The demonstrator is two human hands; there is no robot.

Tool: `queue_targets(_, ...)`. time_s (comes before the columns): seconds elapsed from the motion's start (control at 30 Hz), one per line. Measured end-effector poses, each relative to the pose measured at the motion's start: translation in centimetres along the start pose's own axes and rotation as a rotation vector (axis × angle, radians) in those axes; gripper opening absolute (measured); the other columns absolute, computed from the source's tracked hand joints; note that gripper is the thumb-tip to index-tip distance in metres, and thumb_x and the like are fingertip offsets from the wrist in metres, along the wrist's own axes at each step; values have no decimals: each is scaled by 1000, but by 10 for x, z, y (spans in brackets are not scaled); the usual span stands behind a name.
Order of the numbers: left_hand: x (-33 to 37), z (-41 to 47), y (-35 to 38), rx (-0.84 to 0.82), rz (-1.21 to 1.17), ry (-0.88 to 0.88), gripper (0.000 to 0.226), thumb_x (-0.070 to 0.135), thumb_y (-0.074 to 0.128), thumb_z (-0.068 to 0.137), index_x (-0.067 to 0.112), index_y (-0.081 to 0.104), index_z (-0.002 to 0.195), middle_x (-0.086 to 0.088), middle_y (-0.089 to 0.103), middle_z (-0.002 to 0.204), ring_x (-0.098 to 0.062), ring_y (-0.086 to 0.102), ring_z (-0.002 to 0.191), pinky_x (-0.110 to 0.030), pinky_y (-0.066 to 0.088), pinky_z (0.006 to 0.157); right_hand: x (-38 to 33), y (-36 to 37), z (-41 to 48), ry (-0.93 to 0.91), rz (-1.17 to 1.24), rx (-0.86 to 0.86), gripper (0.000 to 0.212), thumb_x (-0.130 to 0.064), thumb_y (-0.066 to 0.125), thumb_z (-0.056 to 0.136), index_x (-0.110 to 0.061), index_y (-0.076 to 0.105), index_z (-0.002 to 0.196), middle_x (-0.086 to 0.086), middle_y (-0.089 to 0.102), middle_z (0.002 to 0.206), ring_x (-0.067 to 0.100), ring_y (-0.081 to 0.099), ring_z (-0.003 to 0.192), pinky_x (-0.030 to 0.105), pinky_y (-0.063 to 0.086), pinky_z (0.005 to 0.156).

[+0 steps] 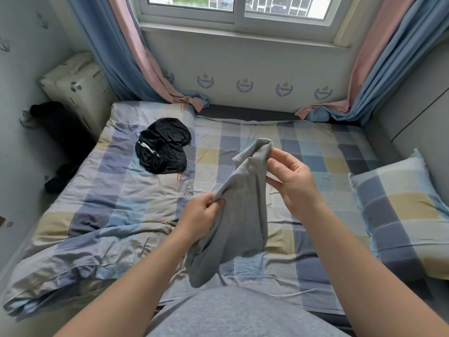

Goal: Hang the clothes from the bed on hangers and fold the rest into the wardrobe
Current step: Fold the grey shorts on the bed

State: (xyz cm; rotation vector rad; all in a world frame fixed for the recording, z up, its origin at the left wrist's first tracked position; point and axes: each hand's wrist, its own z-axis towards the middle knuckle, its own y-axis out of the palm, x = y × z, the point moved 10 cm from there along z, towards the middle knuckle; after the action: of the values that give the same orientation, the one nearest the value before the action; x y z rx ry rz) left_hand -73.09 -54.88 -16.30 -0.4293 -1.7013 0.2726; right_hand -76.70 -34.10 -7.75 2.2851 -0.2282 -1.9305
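While held clear of the bed [315, 154], strung diagonally between both hands: a grey garment [243, 203], type not readable. Pinched low on its left edge by the left hand [201, 215], thumb and curled fingers clamped on a fold of fabric, back of hand facing up, bare forearm coming in from bottom left. Grasped at its bunched top end by the right hand [289, 181], palm turned left towards the cloth, fingers fairly straight with tips and thumb nipping the upper corner, wrist bent, bare forearm coming in from bottom right. Right hand higher and further out over the bed than the left. Loose tail of the cloth drooping below the left hand towards the torso; cannot tell whether touching the sheet. Second item: a black garment [161, 152], crumpled in a heap, up and left of the hands, well apart from the grey one, white cord showing at its left side. Resting on a checked duvet [97, 215] folded over the left half of the bed, rumpled along the near edge. Checked pillow [401, 203] at the right edge. Blue-and-pink curtains [126, 57] pooling at both far corners under the window [233, 8]. Pale suitcase [77, 86] against the left wall beside the bed.
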Motion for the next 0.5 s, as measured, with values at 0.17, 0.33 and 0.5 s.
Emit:
queue_targets(0.17,10,9,-25,86,-274,-39,26,22,61,100,1,62,85,-6,53,69,-17,47,63,-32,35,60,17,9,-10,23,-365,-123,57,-22,66,94,-23,45,147,-3,51,148,14,52,130,26,47,101)
queue_targets(0.33,12,11,-49,216,-581,-193,29,25,62,99,11,61,74,-4,56,65,-18,54,62,-31,44,60,80,50,-42,190,-591,-438,100,-62,76,72,-32,27,154,-8,36,156,-6,47,121,7,44,86)
queue_targets(0.5,36,14,-49,219,-855,-233,23,18,56,102,9,62,82,-3,66,61,-14,67,55,-25,54,49,125,67,-52,182,-679,-368,101,-54,82,65,-44,26,149,-11,47,143,13,48,132,43,47,105)
